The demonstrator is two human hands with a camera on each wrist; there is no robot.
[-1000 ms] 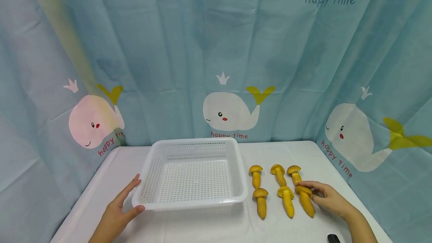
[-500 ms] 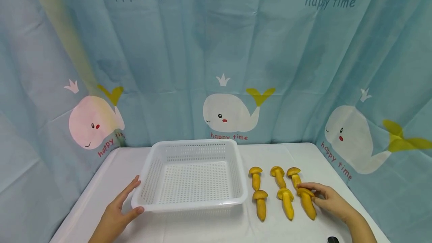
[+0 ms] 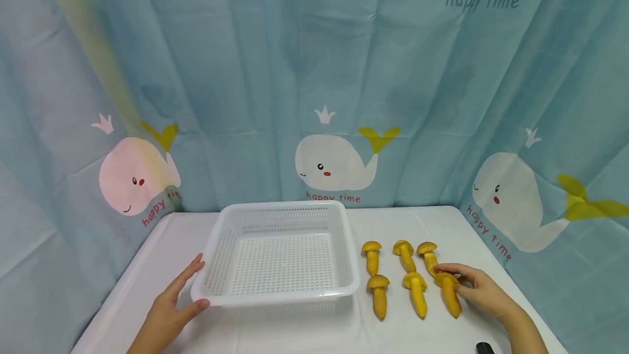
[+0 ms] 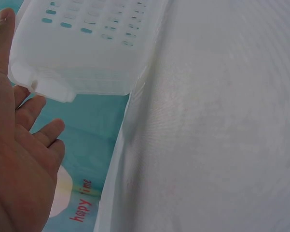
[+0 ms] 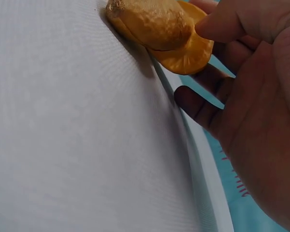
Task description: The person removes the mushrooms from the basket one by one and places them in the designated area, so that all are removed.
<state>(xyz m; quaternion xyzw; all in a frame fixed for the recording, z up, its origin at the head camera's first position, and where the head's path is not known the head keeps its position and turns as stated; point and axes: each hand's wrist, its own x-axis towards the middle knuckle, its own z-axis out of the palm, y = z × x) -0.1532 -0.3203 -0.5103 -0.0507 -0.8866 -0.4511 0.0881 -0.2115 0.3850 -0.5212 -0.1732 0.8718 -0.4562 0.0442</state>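
A white plastic basket [image 3: 280, 264] with perforated walls stands at the centre left of the table. Spread around its near left corner, my left hand [image 3: 167, 310] touches the rim with fairly straight fingers and thumb; the left wrist view shows the thumb [image 4: 2, 43] along the basket's outer wall [image 4: 87, 63]. At the far right of the near row of yellow mushrooms, my right hand [image 3: 479, 288] pinches a mushroom [image 3: 450, 298] by its cap, which it partly covers. The right wrist view has the thumb [image 5: 222, 24] against this mushroom [image 5: 152, 24], its stem lying along the white cloth.
Other yellow mushrooms lie in two rows right of the basket, among them a near one [image 3: 417, 296] and a far one [image 3: 372, 258]. A black object [image 3: 484, 348] sits at the front edge. A blue whale-print curtain [image 3: 265, 97] surrounds the table [image 3: 285, 332].
The mushroom in my right hand has shifted slightly to the right and turned a little. My left hand and the basket stay in place.
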